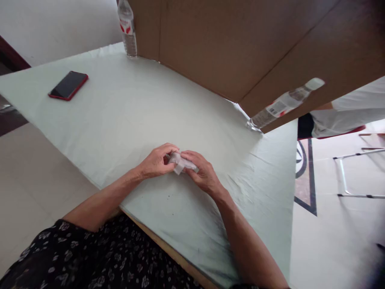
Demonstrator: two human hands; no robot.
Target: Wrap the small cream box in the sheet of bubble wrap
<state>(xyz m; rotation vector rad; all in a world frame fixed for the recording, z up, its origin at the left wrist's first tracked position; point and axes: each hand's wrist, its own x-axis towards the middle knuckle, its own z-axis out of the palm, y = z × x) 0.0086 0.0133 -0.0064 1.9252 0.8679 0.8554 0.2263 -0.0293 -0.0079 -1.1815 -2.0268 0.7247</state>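
As hands grip, small whitish item between

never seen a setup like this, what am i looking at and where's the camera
There is no machine: this single view comes from a camera on a person's head, looking forward and down. The bare left hand and right hand together hold a small whitish wrapped item; its contents can't be made out. On the cloth-covered table lies a red-edged smartphone. Farther back, a left plastic bottle and a right plastic bottle are beside a brown cardboard panel.
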